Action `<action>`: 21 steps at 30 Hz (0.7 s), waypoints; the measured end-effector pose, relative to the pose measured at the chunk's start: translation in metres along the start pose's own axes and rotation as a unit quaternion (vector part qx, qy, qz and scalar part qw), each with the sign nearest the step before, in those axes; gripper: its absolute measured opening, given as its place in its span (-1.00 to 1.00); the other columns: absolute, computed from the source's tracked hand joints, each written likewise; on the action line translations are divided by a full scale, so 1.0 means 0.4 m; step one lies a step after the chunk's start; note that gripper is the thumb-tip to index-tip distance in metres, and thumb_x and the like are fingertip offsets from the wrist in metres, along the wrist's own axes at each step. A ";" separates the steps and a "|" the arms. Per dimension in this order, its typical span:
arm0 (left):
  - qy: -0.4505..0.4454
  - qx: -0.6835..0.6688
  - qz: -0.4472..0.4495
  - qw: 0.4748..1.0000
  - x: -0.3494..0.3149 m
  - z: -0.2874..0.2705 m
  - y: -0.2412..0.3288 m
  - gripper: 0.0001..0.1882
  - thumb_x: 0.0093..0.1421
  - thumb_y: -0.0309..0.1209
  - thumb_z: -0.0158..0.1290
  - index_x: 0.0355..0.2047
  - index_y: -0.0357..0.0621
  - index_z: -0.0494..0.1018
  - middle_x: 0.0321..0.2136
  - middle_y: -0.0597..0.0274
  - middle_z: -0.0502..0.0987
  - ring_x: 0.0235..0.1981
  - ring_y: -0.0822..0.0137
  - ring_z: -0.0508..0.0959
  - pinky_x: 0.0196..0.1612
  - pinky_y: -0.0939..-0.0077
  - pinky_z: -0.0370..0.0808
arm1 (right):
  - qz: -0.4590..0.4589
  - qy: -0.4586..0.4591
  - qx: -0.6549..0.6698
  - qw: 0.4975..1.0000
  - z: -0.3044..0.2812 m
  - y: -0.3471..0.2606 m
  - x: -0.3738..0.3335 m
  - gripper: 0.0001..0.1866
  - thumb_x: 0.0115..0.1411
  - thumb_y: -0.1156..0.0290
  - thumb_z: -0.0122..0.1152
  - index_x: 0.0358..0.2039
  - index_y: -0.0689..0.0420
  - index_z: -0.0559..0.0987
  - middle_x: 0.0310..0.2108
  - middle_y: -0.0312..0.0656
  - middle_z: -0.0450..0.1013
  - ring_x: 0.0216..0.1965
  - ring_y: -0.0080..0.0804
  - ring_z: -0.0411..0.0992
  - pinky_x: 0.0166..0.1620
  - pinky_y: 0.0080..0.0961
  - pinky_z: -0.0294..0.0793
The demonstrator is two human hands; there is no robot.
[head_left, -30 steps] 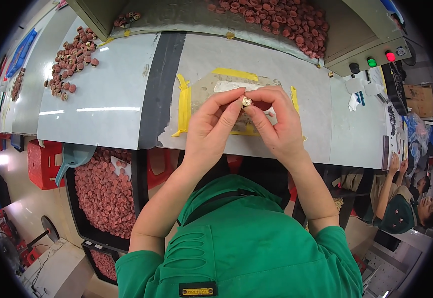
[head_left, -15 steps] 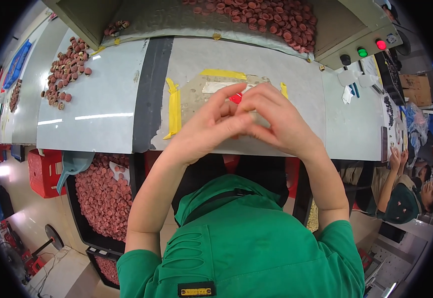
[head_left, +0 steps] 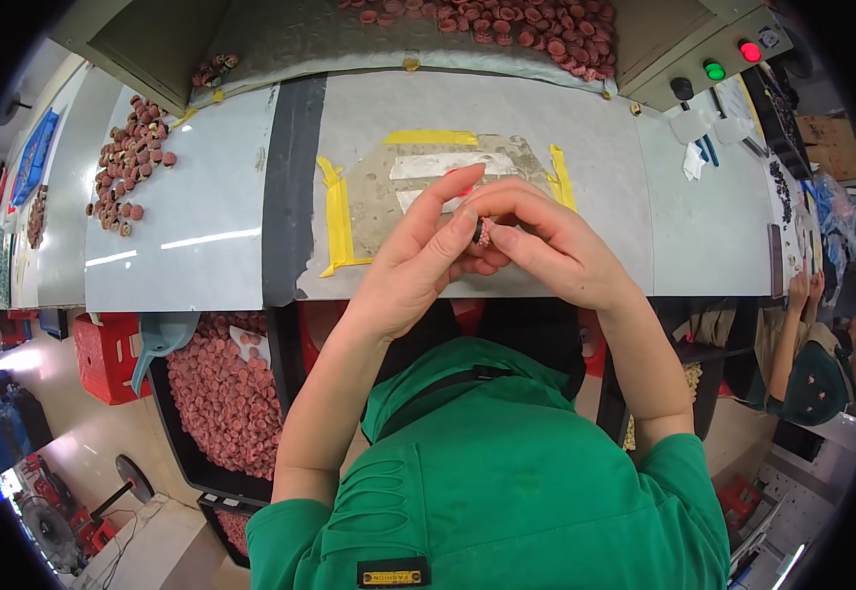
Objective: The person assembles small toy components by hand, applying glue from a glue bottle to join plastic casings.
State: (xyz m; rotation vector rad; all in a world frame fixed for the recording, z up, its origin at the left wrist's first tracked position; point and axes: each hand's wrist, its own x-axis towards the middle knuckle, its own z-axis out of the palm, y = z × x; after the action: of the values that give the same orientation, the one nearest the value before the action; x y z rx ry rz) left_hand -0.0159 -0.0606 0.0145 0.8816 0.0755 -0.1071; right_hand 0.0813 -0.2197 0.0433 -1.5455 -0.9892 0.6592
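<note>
Both my hands meet over the front of the work table (head_left: 684,236). Between their fingertips sits a small pink bumpy piece (head_left: 485,232) with a dark side facing left. The thumb of my left hand (head_left: 416,248) presses on the dark side, while its index finger stretches up past it. My right hand (head_left: 558,248) pinches the pink side between thumb and curled fingers. Behind the hands lies a worn mat (head_left: 369,192) edged with yellow tape (head_left: 345,236). A red spot partly shows behind my fingers.
Pink cup-shaped pieces (head_left: 575,39) are heaped under the machine housing at the back. Pink balls with pale parts (head_left: 128,162) lie at the left. A black crate (head_left: 168,433) of pink pieces and a blue-grey scoop (head_left: 161,339) stand below. Another person (head_left: 811,369) works at far right.
My hands have turned and lowered slightly, so the pink piece between the fingertips now shows. The view has shifted a little, and the co-worker at the right has turned.
</note>
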 end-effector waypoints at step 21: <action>0.195 0.824 0.229 0.480 0.021 -0.295 0.281 -0.77 0.18 -0.48 0.03 -0.14 -0.21 0.46 -0.19 0.05 0.50 -0.10 0.08 0.44 0.00 0.28 0.34 | 0.008 0.330 -0.373 0.867 -0.400 0.100 -0.082 -0.75 0.16 0.47 0.07 -0.12 0.19 0.48 -0.13 -0.04 0.40 -0.09 -0.10 0.40 0.00 -0.33 0.40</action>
State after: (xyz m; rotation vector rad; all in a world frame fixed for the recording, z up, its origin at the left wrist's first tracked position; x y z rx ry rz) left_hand 0.0037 0.1010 0.0248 2.8790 0.1581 0.7005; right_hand 0.2087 -0.3290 0.0350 -2.2330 -0.7119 -0.3217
